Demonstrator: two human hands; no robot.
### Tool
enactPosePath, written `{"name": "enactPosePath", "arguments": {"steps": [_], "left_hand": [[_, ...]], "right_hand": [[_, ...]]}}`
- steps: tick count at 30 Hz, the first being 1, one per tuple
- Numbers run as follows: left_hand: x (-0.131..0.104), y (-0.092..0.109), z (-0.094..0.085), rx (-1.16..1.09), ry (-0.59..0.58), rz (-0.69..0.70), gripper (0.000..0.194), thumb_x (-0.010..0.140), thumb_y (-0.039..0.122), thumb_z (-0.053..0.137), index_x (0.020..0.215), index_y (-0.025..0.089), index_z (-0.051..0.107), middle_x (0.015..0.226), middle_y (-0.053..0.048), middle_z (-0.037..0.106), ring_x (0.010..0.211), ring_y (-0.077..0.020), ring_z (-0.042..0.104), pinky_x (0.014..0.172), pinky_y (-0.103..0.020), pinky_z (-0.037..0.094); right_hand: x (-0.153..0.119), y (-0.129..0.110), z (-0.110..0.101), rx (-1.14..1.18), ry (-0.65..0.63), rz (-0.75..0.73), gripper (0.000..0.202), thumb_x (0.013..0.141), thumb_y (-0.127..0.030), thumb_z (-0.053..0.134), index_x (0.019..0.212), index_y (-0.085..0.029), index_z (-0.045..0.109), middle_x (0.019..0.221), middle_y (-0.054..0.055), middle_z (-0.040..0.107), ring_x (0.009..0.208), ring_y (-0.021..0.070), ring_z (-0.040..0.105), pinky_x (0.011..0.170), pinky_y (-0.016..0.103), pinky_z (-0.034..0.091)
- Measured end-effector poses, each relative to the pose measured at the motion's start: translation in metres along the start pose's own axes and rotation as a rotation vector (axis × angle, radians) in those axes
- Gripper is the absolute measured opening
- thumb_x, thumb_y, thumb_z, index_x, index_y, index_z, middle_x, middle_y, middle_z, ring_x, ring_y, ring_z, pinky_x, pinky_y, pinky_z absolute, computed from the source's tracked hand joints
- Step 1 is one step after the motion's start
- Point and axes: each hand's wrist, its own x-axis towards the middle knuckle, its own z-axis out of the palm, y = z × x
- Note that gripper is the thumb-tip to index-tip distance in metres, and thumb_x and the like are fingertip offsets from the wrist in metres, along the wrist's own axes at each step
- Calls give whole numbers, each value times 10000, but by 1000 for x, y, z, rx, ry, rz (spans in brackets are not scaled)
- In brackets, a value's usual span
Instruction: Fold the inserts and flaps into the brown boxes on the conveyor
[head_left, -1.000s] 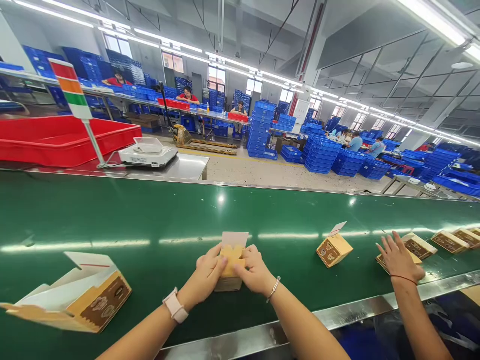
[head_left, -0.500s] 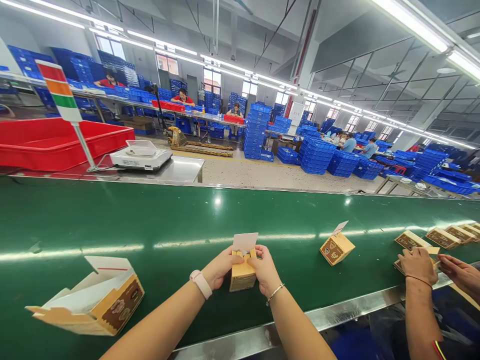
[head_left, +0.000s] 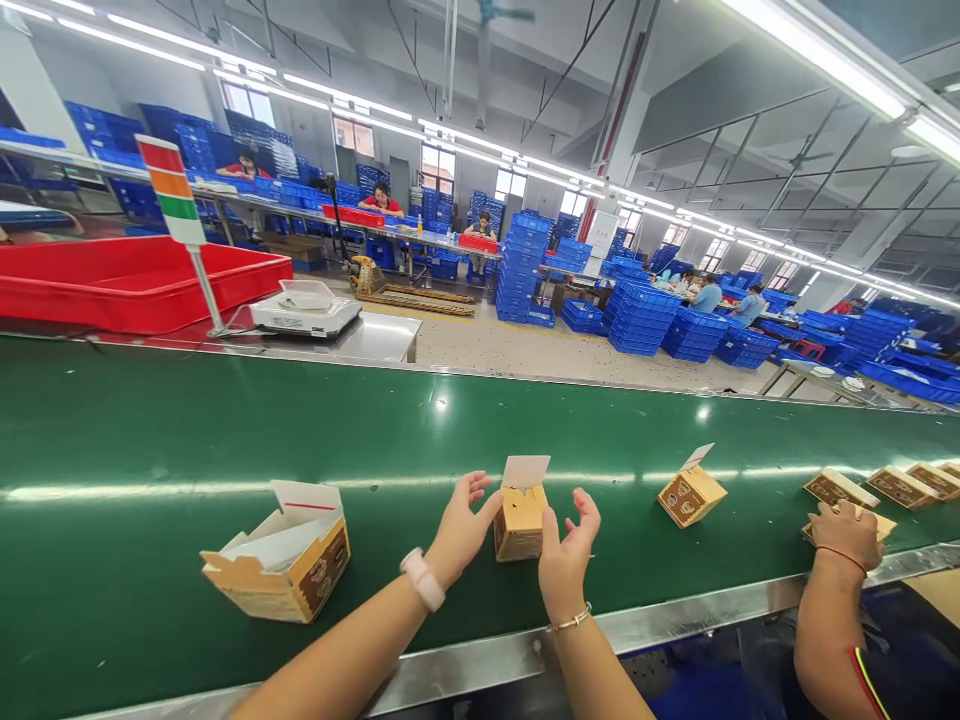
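Note:
A small tan and brown carton (head_left: 521,525) stands on the green conveyor belt (head_left: 405,420) in front of me, its white top flap upright and its inner flaps folded in. My left hand (head_left: 465,530) is at the carton's left side, fingers apart, the thumb close to its edge; whether it touches I cannot tell. To the right of the carton, my right hand (head_left: 568,550) is open with fingers spread and holds nothing. Further left sits another carton (head_left: 319,575), its top open and white material inside. A third carton (head_left: 691,497) with a raised flap stands to the right.
A co-worker's hand (head_left: 847,535) rests on a carton at the far right, near several closed cartons (head_left: 904,488). Behind the belt are a red tray (head_left: 142,300), a white scale (head_left: 306,312) and a striped signal light (head_left: 171,190). A metal rail (head_left: 675,618) edges the near side.
Both my hands have let go of the carton and spread apart; its inner flaps are now down. The cartons have shifted right in view, and the left one has come closer.

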Motion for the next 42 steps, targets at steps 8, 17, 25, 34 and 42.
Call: {"name": "enactPosePath", "arguments": {"steps": [8,17,25,34,42], "left_hand": [[-96,-25,-115,336,620,988,230,831,330,631,1049,348,560,965,5,571,859,-221,560,799,-412,509],[-46,-28,-186,426,189,426,732,802,697,556,1295,157,517,1358,-153,512,1282,-344,465,1109,-477,406],[-61,-40,-156,982,316,893,453,981,319,374,1434,322,389,1369,-74,523,1283,-301,464,976,-476,442],[-49,-33,-137,906,250,1040,364,982,281,330,1035,244,689,1018,-46,703,1102,-249,615,845,-374,423],[-41,-32,-104,258,276,422,381,774,581,582,771,201,620,931,-104,648,1084,-300,577,923,-448,473]], "right_hand": [[-53,-14,-1,-15,-399,-705,396,846,-208,508,1226,-263,413,1233,121,485,1173,270,503,979,475,439],[-55,-30,86,-278,-1161,-573,893,699,-455,746,1458,-256,321,1522,150,365,1204,348,482,941,518,428],[-29,-56,91,-452,-1298,-619,472,685,-578,776,1081,-342,677,1023,22,713,916,278,515,798,404,364],[-35,-28,78,-223,-1119,-646,372,850,-526,642,1199,-396,637,1340,-10,594,1168,312,463,951,504,369],[-64,-5,81,254,-572,187,187,692,-299,675,793,-212,544,1107,103,590,1059,256,591,925,417,502]]}}
